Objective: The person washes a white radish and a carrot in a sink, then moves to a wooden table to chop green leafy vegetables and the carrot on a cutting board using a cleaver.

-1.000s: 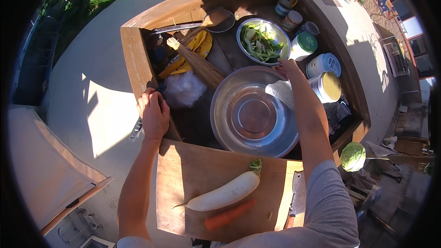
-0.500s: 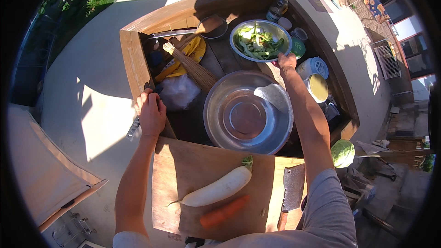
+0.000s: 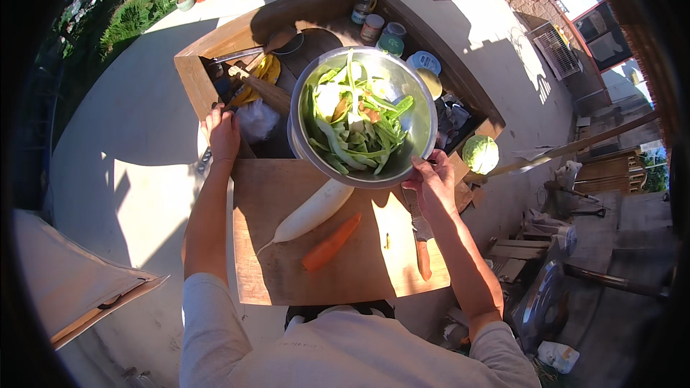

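Note:
My right hand (image 3: pixel 431 178) pinches the near right rim of a metal bowl (image 3: pixel 425 111). Green leaf and stalk scraps (image 3: pixel 359 126) fill that bowl, held up over the far edge of the cutting board (image 3: pixel 273 273). At the left wall of the wooden box, my left hand (image 3: pixel 221 135) is closed around a perforated metal tool (image 3: pixel 204 162) with a black end; its exact kind is unclear. A white radish (image 3: pixel 309 212) and a carrot (image 3: pixel 332 242) lie on the board. Right of them is a cleaver (image 3: pixel 424 257), its blade partly hidden. The big basin is mostly covered by the bowl.
Inside the wooden box (image 3: pixel 190 75) are a straw brush (image 3: pixel 269 92), a plastic bag (image 3: pixel 255 121), a pan (image 3: pixel 290 44), an oil bottle (image 3: pixel 364 4) and several jars along the right wall. A cabbage (image 3: pixel 480 154) sits beyond the box's near right corner.
My right hand has brought the bowl of scraps nearer, out of the back of the box and over the basin and board edge. My left hand keeps its place; the view has shifted.

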### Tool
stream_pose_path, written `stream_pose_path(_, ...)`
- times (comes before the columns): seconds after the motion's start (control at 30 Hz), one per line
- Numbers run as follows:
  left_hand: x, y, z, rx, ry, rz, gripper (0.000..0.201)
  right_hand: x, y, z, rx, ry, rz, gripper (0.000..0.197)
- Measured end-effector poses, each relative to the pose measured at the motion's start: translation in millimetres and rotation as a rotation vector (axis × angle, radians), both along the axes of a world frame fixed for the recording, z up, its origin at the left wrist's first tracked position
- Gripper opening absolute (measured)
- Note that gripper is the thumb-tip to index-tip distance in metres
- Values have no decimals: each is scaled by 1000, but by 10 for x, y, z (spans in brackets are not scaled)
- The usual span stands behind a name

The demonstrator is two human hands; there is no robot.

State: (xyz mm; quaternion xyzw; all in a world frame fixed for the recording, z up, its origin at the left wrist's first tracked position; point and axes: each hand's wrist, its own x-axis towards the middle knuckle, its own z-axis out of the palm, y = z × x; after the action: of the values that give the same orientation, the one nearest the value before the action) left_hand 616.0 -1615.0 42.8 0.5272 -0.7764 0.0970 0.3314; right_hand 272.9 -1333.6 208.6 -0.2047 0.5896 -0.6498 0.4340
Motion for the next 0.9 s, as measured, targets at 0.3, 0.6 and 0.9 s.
stream_pose_path(0.3, -301, 1875, 1567, 443, 577, -450, 20, 745, 1899, -61, 182, -76, -280, 21)
stream_pose_path(0.6, -613, 2970, 1110, 667, -145, -400, 76, 663, 2835, -53, 122, 140, -487, 13)
stream_pose_path(0.9, -691, 2926, 590, 412, -114, -399, 44, 814, 3074, -305, 102, 97, -624, 16)
